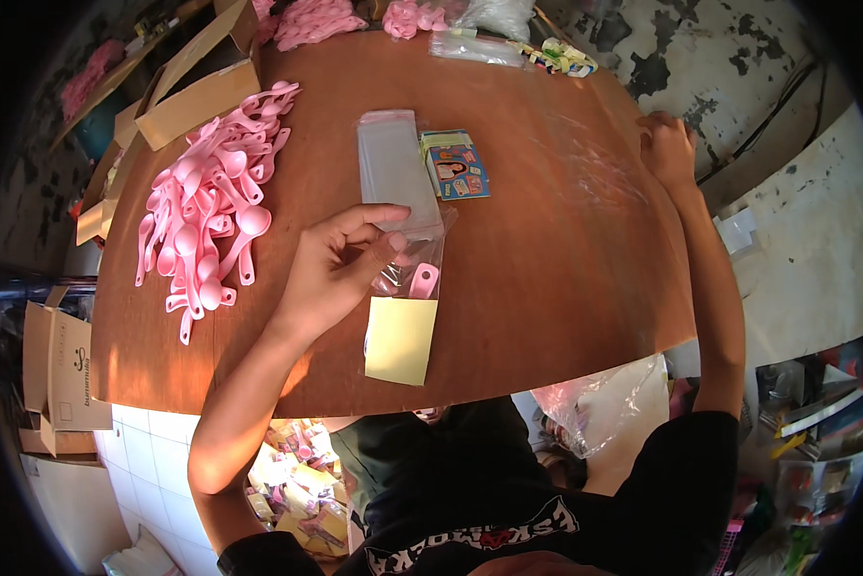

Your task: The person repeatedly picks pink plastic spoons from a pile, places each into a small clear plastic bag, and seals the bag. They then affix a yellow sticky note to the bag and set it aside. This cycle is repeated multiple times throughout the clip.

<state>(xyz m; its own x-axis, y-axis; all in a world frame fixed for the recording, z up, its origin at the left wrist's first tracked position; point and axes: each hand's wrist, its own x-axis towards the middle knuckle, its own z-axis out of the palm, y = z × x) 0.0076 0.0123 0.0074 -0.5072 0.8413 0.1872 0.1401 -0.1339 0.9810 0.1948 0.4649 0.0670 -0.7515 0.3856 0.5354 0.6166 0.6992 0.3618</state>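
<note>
My left hand (331, 274) is over the middle of the table, its thumb and a finger closed on a clear plastic bag (431, 248) while the forefinger stretches above. Inside that bag, the end of a pink spoon (424, 280) shows above a yellow card (401, 341); the rest of the spoon is hidden. Just beyond the hand lies a stack of clear plastic bags (387, 158), with printed blue cards (457, 165) beside it. My right hand (669, 152) is out at the table's far right edge, fingers curled; whatever they hold is hidden.
A heap of pink spoons (211, 206) covers the left of the table (547, 288). Behind it stands an open cardboard box (201, 82). Pink bundles (316, 24) and plastic packs (475, 48) line the far edge. Filled packets (307, 480) lie below the near edge.
</note>
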